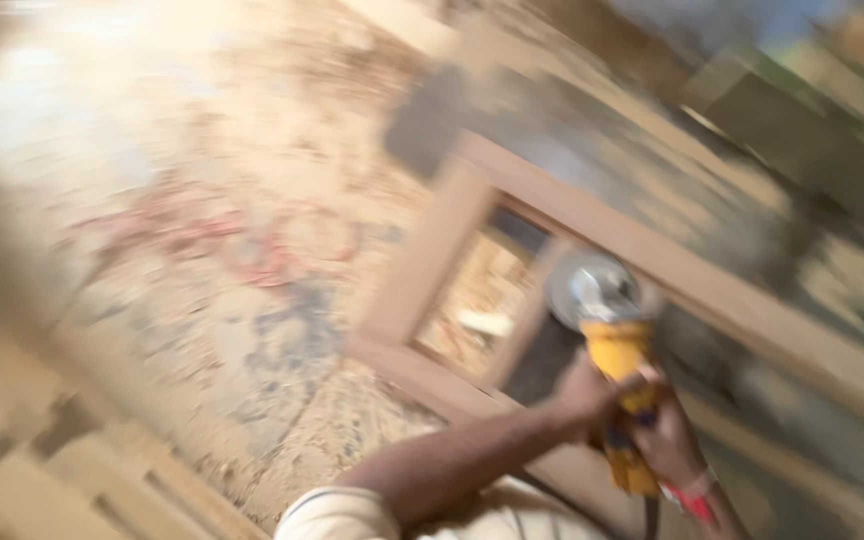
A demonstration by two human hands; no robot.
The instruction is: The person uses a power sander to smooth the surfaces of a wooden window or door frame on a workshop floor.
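Nearest the camera, the left hand [582, 395] and right hand [667, 440] both clench the yellow body of an angle grinder [617, 350]. Its grey disc guard points away from them, resting on a rail of the wooden frame [432, 250] above the sawdust-strewn floor [202, 250]. Motion blur smears all detail; the cord is cut off below.

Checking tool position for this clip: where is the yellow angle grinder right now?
In the head view, lower right: the yellow angle grinder is gripped by both hands, left hand and right hand, its disc against the wooden frame.
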